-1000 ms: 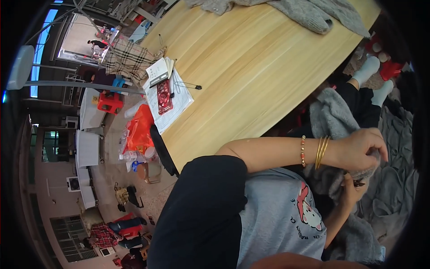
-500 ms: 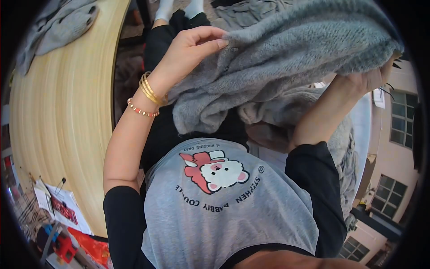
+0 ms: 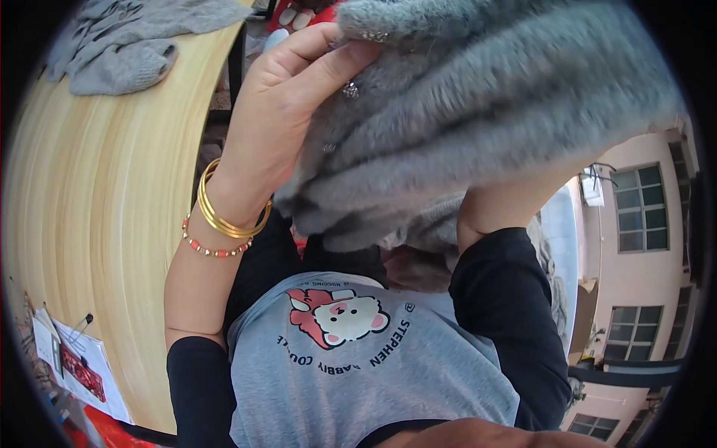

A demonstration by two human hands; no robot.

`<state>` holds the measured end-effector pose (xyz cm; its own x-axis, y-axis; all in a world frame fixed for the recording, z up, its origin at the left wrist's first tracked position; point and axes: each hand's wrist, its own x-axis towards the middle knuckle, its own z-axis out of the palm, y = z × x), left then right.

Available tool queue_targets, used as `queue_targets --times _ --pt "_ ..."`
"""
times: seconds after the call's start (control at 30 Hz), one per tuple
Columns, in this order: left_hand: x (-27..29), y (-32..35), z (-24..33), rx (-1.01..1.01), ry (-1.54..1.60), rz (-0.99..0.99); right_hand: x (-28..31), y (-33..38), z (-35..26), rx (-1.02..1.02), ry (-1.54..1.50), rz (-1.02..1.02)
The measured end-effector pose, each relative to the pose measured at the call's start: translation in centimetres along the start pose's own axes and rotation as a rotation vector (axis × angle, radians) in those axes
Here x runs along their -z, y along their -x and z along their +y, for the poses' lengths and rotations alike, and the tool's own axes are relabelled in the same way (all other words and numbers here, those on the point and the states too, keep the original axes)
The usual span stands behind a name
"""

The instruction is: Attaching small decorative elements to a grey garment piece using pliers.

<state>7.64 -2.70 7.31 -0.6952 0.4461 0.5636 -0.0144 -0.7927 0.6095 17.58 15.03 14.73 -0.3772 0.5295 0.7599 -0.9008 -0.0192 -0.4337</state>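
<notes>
Beside the pale wooden table (image 3: 97,224), left hand (image 3: 287,97) is pinching a fuzzy grey knitted garment (image 3: 478,112); right hand is hidden beneath it, grip indeterminable.

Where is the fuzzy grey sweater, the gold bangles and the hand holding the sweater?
Sweater (image 3: 478,127), head view, on its fuzzy grey front.
Bangles (image 3: 224,216), head view, on the gold rings at the wrist.
Left hand (image 3: 287,104), head view, on the back of the hand.

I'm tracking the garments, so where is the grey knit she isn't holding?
In the head view it lies crumpled at the top left, on the far end of the wooden table: the spare knit, left of the left hand.
</notes>
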Motion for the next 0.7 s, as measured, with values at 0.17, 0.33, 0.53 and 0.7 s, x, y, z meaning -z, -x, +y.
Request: queue_targets --times 0.17,0.33,0.53,0.7 --pt "0.0 0.9 3.9 -0.007 0.185 -0.054 4.5 -6.8 7.2 -0.236 -0.146 -0.073" --pt "2.5 2.8 3.9 0.174 0.029 0.129 12.0 -8.6 10.6 -0.533 -0.256 -0.066" --pt "5.5 5.2 -1.0 0.593 -0.143 0.182 20.1 7.2 10.3 -0.881 0.369 0.225" --pt "6.4 6.0 -5.5 0.805 -0.189 0.141 18.7 10.8 8.7 -0.992 0.380 0.059"
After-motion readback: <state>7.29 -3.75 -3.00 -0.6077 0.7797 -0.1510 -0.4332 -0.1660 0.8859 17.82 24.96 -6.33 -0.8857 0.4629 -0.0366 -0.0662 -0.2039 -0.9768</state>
